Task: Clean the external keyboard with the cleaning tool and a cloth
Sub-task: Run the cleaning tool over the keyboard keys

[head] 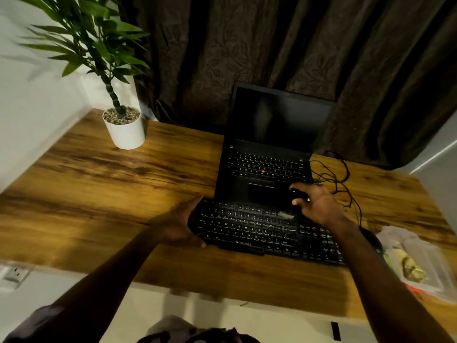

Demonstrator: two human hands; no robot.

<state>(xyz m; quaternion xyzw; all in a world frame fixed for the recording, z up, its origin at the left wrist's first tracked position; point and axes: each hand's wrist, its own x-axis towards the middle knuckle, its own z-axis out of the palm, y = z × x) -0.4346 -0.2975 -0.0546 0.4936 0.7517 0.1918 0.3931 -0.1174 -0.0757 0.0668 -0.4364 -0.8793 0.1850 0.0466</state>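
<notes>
Your long black plastic external keyboard (259,231) lies flat on the wood-grain desk (111,194), its far edge touching the front edge of the open black laptop (267,169). Your left hand (180,224) grips the keyboard's left end, thumb at the near edge and fingers curled over the far edge. Your right hand (319,206) hovers over the keyboard's far right part, with thumb and forefinger pinching a small black object (300,194). It is too dark and blurred against the laptop to identify. Just below it, a pale grey smudge (285,215) sits on the keys; you cannot tell whether it is bristles, cloth or dust.

Your right forearm covers part of the keyboard's right end. Beyond that end, a black mouse (371,237) shows only partly behind the arm, and a tangled black cable (342,179) lies beyond the keyboard's far right corner. Further right of the keyboard, clear plastic packaging (420,256) with yellowish contents is blurred. Well beyond the keyboard's left end stands a white pot with a green plant (126,132). A dark brown curtain (272,45) hangs behind the laptop.
</notes>
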